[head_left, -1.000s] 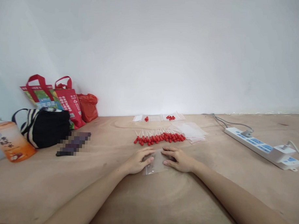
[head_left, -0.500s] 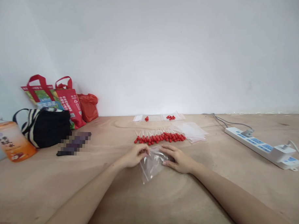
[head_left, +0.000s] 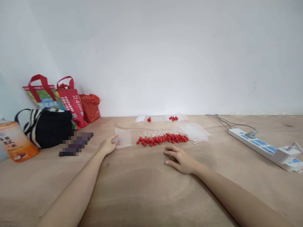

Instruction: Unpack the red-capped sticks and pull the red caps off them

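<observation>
My left hand is at the left edge of a clear plastic zip bag lying flat on the table. Its index finger stretches out over the bag's corner, with the thumb apart from it. My right hand rests on the tabletop, fingers spread and nothing between them. Just beyond it lies a row of thin pale sticks with red tips, the tips pointing toward me. A stack of clear zip bags sits to the right of that row.
Further back, bags holding small red-tipped pieces lie near the wall. On the left are a dark phone-like item, partly pixelated, a black pouch, an orange-labelled container and red shopping bags. A white power strip with cables lies right.
My left hand has moved left with the plastic bag, which now lies flat left of the sticks. My right hand has let go of the bag and stays in nearly the same spot.
</observation>
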### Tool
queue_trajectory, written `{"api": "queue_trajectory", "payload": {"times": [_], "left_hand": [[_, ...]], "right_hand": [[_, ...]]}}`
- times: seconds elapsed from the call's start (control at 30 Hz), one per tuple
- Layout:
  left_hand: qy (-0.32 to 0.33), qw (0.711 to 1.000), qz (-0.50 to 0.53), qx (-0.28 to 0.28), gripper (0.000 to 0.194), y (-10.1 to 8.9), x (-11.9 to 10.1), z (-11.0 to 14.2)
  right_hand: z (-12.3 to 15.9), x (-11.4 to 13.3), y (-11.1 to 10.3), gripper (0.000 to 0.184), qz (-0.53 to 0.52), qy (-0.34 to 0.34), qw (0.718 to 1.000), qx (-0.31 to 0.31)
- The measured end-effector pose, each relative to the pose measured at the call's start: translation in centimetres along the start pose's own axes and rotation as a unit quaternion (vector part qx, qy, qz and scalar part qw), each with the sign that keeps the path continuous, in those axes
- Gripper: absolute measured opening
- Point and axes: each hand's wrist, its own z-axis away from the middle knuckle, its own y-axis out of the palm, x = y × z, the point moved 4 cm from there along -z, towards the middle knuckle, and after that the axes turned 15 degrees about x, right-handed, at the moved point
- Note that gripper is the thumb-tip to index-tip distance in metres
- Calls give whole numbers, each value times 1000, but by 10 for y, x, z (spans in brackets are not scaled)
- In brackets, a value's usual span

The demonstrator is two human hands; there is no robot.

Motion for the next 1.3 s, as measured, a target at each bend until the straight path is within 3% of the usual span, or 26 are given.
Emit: {"api": "queue_trajectory", "payload": {"times": [0.13,0.27,0.43,0.57,0.7,0.87,1.1,1.3], "left_hand": [[13,998,-50,-30,33,-7,-12,8],[56,990,-117,-61,24,-9,-40,24],[102,988,-112,43,23,31,-81,33],[63,988,-116,82,29,59,-101,27],[-7,987,-128,98,31,65,-106,14],[-43,982,-141,113,19,62,-107,6],[-35,986,-151,59,26,58,-115,9],[-24,996,-85,1,29,55,-110,7]], "right_hand": [[0,0,0,48,5,-6,1000,4],[0,1,-1,48,7,-2,1000,5],[-1,1,-1,47,5,-6,1000,2],[-1,-1,0,47,12,-5,1000,2],[-1,0,0,47,20,-10,1000,3],[-1,0,-1,46,25,-10,1000,3],[0,1,-2,44,26,-8,1000,-8],[-1,1,-2,44,31,-9,999,-12]]}}
